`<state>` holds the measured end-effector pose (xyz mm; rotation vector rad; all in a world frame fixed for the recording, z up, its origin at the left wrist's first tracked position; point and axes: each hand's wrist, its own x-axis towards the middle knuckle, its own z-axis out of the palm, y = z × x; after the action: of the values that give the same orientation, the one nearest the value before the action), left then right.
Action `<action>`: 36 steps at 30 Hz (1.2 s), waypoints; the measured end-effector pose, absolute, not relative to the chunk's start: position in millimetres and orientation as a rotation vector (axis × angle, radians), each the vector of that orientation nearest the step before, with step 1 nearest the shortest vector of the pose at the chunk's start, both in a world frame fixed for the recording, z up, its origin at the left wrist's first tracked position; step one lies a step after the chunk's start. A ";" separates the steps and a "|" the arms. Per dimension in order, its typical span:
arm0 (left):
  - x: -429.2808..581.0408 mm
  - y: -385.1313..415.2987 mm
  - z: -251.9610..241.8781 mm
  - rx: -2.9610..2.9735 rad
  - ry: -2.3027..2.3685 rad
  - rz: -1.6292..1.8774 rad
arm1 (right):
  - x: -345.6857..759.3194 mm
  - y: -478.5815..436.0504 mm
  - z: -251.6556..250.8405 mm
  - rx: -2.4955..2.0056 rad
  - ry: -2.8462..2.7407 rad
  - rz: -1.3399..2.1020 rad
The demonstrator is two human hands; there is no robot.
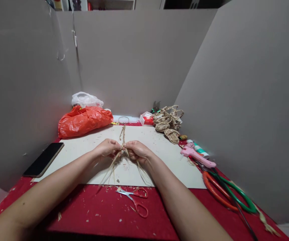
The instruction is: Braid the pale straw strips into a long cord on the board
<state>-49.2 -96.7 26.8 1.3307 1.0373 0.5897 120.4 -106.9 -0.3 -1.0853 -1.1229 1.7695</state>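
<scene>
A thin straw braid (124, 133) runs away from me over the white board (159, 160), its far end near a small ring (123, 119). My left hand (109, 147) pinches straw strands at the near end of the braid. Close against it, my right hand (137, 149) is closed on strands at the same spot, fingertips almost touching. Loose straw ends (111, 170) fan out below both hands toward the board's near edge. Red-handled scissors (135, 197) lie partly open on the red cloth (101, 214) nearer to me.
On the left are a phone (44, 159), an orange plastic bag (85, 120) and a white bag (86, 99). Woven straw pieces (168, 122) are piled at back right. A pink glue gun (198, 157) and large orange-and-green-handled tools (219, 190) line the right. Grey panels (139, 60) enclose the table.
</scene>
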 end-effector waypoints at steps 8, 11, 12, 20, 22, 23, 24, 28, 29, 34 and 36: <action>-38.7 -102.3 22.3 1.455 1.139 0.746 | 120.7 -106.2 -2.8 -1.070 -1.139 1.734; -38.8 -102.1 21.8 1.417 1.143 0.786 | 121.6 -104.7 -4.9 -1.063 -1.146 1.726; -38.8 -101.6 20.9 1.399 1.140 0.802 | 121.9 -104.3 -5.4 -1.064 -1.149 1.714; -39.5 -99.5 9.6 1.373 1.134 0.825 | 115.5 -108.1 -4.6 -1.255 -1.321 1.458; -39.4 -100.2 8.9 1.379 1.126 0.812 | 113.5 -108.5 -5.7 -1.274 -1.364 1.413; -39.3 -100.5 9.1 1.371 1.120 0.806 | 113.0 -108.4 -6.6 -1.278 -1.375 1.399; -39.1 -100.6 9.5 1.351 1.116 0.799 | 112.6 -108.2 -7.6 -1.278 -1.381 1.388; -38.1 -98.7 10.9 1.246 1.105 0.744 | 112.0 -107.3 -11.6 -1.282 -1.399 1.340; -37.8 -97.9 10.4 1.228 1.111 0.728 | 111.8 -107.2 -12.4 -1.286 -1.403 1.323; -35.3 -96.2 1.4 1.207 1.109 0.780 | 109.2 -107.2 -14.2 -1.316 -1.375 1.281; -34.1 -97.6 -2.3 1.234 1.074 0.836 | 108.0 -107.7 -13.2 -1.316 -1.348 1.293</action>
<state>-34.1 -97.6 -2.3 1.2337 1.0736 0.8357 108.0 -107.7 -13.2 -1.3164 -1.3477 1.2926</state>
